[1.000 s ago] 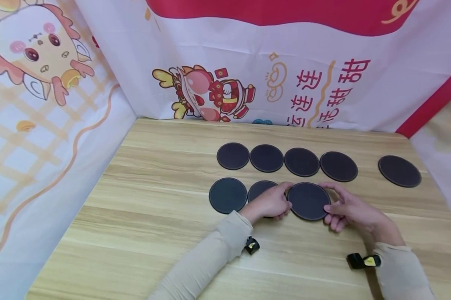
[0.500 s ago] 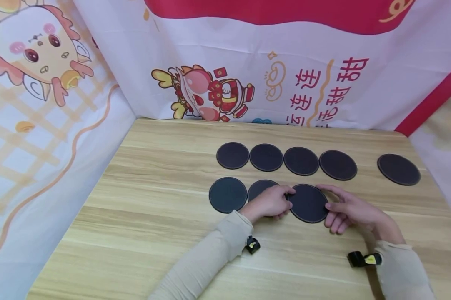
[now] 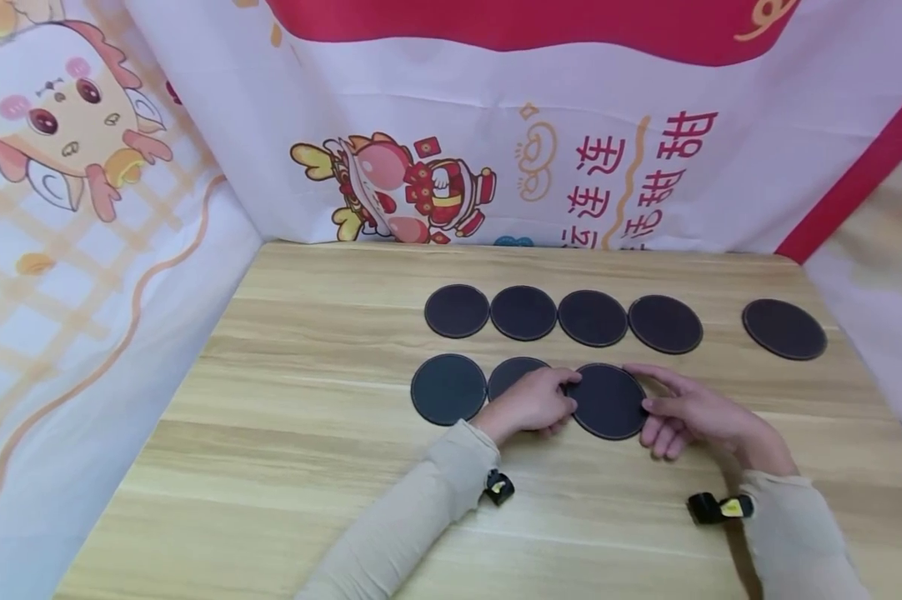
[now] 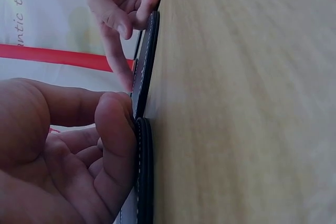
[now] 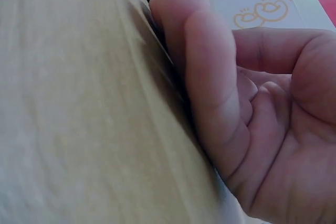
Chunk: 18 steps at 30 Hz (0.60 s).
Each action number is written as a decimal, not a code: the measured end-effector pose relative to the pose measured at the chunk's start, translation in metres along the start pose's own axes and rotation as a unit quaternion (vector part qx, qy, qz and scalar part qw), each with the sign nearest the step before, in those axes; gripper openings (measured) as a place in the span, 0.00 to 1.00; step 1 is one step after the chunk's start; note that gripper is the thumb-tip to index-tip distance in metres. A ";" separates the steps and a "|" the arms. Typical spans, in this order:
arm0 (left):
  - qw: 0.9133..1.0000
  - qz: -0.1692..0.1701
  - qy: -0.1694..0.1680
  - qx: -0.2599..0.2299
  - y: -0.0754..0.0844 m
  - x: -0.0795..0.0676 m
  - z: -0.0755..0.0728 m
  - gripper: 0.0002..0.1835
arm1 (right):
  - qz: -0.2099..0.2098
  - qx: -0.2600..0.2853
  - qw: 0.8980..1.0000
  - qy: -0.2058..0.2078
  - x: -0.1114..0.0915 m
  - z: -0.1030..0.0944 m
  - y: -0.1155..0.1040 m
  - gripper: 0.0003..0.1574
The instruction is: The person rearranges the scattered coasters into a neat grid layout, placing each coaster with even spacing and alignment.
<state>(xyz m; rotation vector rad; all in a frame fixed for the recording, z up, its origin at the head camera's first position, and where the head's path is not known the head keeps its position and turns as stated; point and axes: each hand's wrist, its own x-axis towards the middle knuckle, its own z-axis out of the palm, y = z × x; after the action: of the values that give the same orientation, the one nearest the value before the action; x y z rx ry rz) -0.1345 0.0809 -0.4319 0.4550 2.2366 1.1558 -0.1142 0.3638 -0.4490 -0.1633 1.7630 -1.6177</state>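
A round black coaster (image 3: 608,402) with a pale stitched rim lies on the wooden table between both hands. At its left edge, the thumb and forefinger of my left hand (image 3: 529,402) hold it, covering part of the neighbouring coaster (image 3: 509,375). My right hand (image 3: 694,412) grips the opposite side, thumb at the right edge and forefinger along the far edge, its other fingers curled below. In the left wrist view, this coaster (image 4: 148,59) lies edge to edge with the nearer one (image 4: 145,171). The right wrist view shows mostly the right hand (image 5: 236,103).
Another coaster (image 3: 448,389) ends the near row on the left. Behind runs a row of several matching coasters (image 3: 524,313), with one more coaster (image 3: 784,329) set apart at the right. Printed cloth (image 3: 421,92) hangs along the table's back edge.
The coaster between my hands has settled slightly lower and nearer, against its left neighbour. Both hands stay at its edges. The head view has shifted a little.
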 end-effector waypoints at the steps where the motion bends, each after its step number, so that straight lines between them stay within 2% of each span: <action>1: 1.000 0.002 -0.002 0.000 0.000 0.000 -0.001 0.25 | 0.000 -0.001 1.000 0.008 -0.001 0.000 -0.001 0.42; 5: 1.000 0.007 -0.009 -0.007 0.001 -0.002 -0.004 0.26 | -0.010 -0.019 0.997 0.070 -0.006 -0.006 -0.007 0.44; 9: 1.000 0.008 -0.019 0.008 0.004 0.000 -0.007 0.27 | -0.013 -0.051 0.984 0.168 -0.017 -0.031 -0.011 0.45; 13: 0.998 0.015 -0.039 0.038 0.012 0.003 -0.006 0.30 | 0.027 -0.108 0.964 0.242 -0.035 -0.066 -0.009 0.50; 16: 0.997 0.027 -0.057 0.043 0.024 0.005 -0.003 0.30 | 0.074 -0.158 0.950 0.260 -0.050 -0.085 -0.006 0.54; 18: 0.996 0.037 -0.068 0.043 0.034 0.008 0.000 0.30 | 0.094 -0.197 0.939 0.264 -0.060 -0.090 -0.006 0.53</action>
<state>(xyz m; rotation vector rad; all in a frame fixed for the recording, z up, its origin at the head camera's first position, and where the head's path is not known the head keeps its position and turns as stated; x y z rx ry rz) -0.1392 0.1045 -0.4066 0.6377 2.1726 1.0356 -0.1251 0.4687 -0.4234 0.2773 2.4208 -1.2197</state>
